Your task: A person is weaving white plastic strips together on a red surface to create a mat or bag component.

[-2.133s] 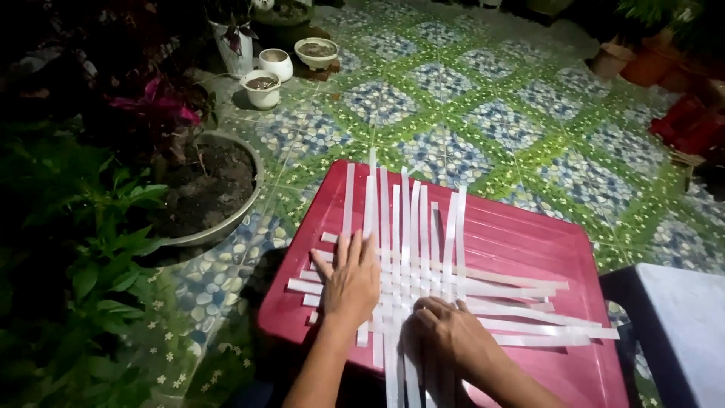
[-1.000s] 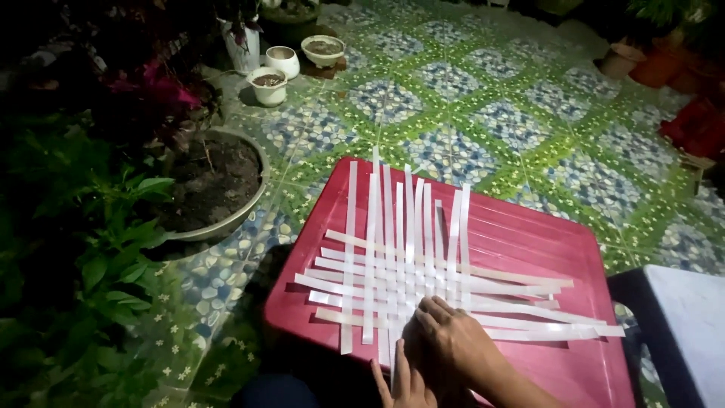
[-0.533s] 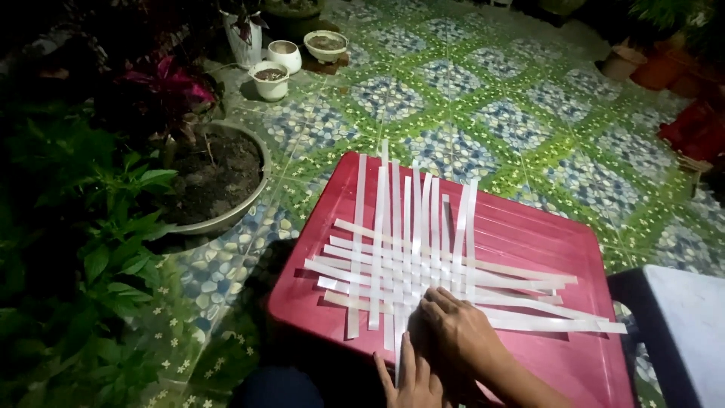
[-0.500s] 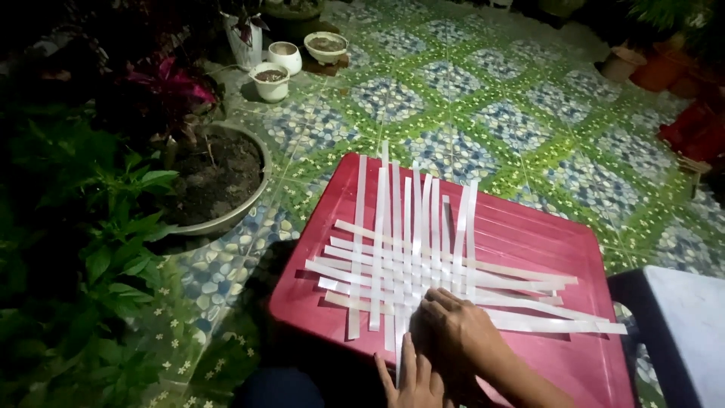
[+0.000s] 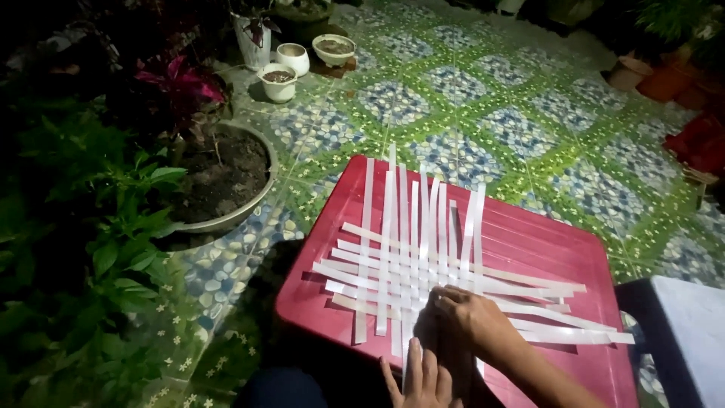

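A flat mat of woven white strips (image 5: 423, 257) lies on a red plastic lid (image 5: 544, 242). My right hand (image 5: 472, 317) presses down on the mat's near edge, fingers bent over the strips. My left hand (image 5: 419, 378) lies flat at the bottom of the view, fingers spread, touching the near ends of the upright strips. Long strip ends (image 5: 574, 329) stick out to the right past my right wrist.
A big round planter with soil (image 5: 223, 170) and leafy plants (image 5: 98, 257) stand at left. Small white pots (image 5: 281, 79) sit at the back on the green and blue tiled floor (image 5: 483, 98). A pale box (image 5: 691, 332) is at right.
My left hand has left the top of the mat and come down to its near edge. My right hand stays pressed on the strips. The view has shifted slightly.
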